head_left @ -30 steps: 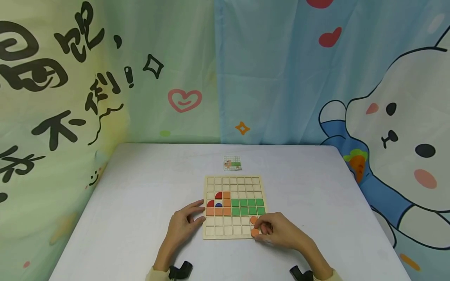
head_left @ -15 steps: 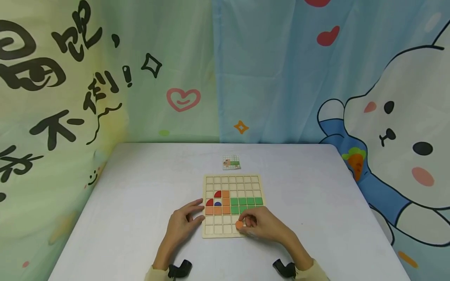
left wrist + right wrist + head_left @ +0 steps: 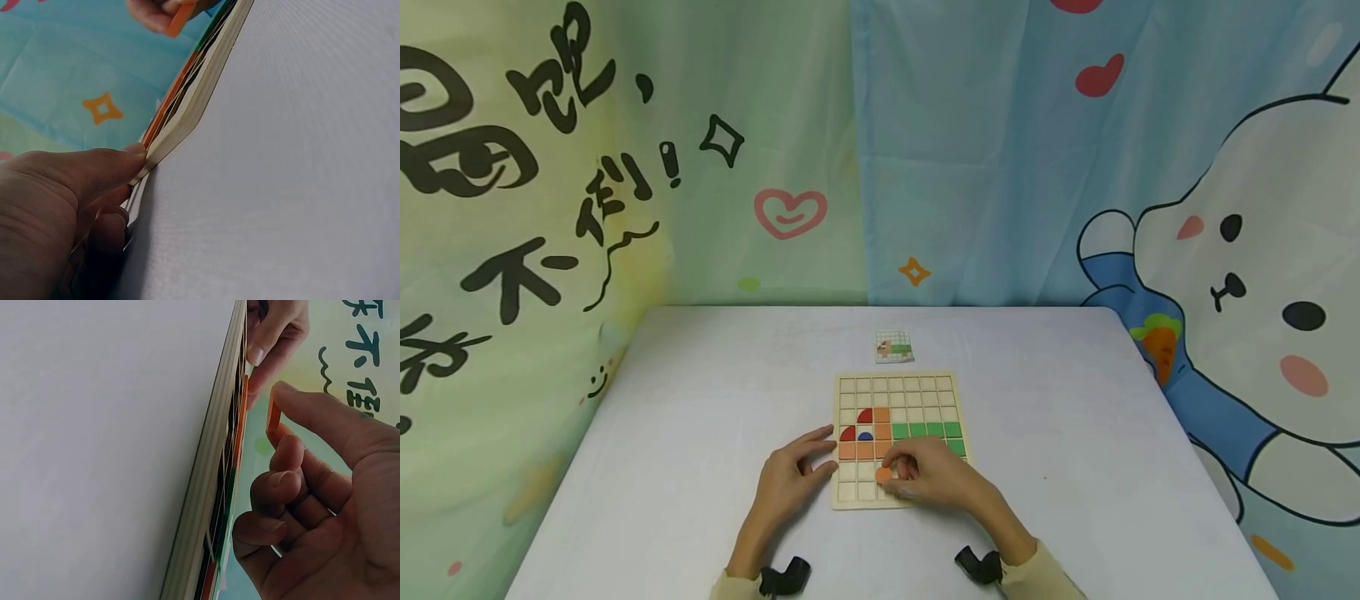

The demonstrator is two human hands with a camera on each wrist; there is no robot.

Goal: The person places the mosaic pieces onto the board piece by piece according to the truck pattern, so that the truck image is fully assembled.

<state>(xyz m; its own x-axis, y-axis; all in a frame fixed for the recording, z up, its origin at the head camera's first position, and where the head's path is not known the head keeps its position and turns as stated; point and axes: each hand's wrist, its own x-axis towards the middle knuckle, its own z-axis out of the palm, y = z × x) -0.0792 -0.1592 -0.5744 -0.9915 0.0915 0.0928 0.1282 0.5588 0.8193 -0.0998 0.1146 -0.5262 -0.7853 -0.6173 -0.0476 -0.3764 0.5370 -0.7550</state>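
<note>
A wooden grid board (image 3: 928,383) lies on the table. Green squares (image 3: 915,430) fill part of two rows, beside orange squares (image 3: 882,415), two red quarter-round pieces (image 3: 847,433) and a blue half-round piece (image 3: 866,437). Above the board's lower rows, my right hand (image 3: 928,473) pinches a round orange disc (image 3: 883,475) between thumb and index finger. The right wrist view shows this disc (image 3: 273,409) edge-on, raised off the board, the other fingers loosely curled. My left hand (image 3: 790,475) touches the left edge with thumb and fingertips, the thumb (image 3: 134,150) right at the rim.
A small picture card (image 3: 894,347) with a gridded pattern lies behind the board. The white table (image 3: 715,375) runs back to a printed curtain (image 3: 955,167). Each wrist carries a black camera mount (image 3: 786,575).
My right hand has moved left across the board, carrying the orange disc. Another orange disc, seen earlier near the right edge, is now hidden behind that hand. The left hand stays put.
</note>
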